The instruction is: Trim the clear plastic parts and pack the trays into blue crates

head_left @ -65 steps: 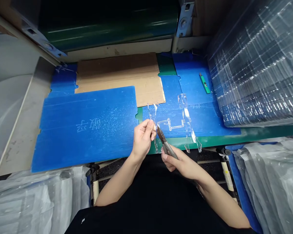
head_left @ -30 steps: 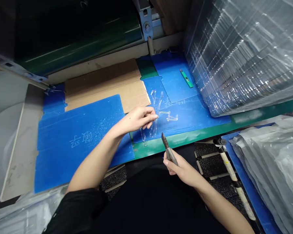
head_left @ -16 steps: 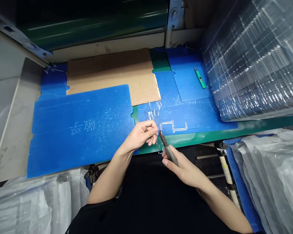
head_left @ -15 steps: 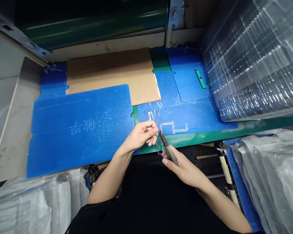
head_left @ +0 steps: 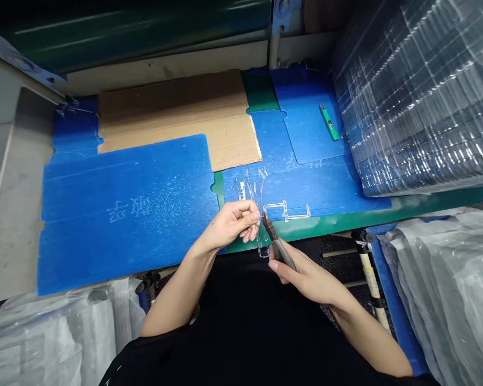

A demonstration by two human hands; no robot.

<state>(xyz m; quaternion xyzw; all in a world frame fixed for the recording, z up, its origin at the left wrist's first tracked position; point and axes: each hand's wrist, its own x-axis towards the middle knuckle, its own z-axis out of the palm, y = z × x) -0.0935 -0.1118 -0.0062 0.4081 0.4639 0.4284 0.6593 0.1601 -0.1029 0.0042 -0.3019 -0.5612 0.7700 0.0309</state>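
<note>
My left hand is closed, thumb against fingers, on a clear plastic part whose thin frame runs above and below the fingers. In my right hand is a pair of cutting pliers with grey handles, the fingers wrapped round them. The jaws point up and touch or nearly touch the clear part, just right of my left fingertips. From there a thin, clear, stepped plastic runner reaches right over the blue sheet; whether it is joined to the part I cannot tell.
Blue plastic sheets and brown cardboard cover the green bench. A green utility knife lies at the back right, beside a tall stack of wrapped clear plastic. Translucent bags hang below on both sides.
The view has shifted slightly. The lower end of the clear part has turned a little between my hands. Both hands keep nearly the same place and grip.
</note>
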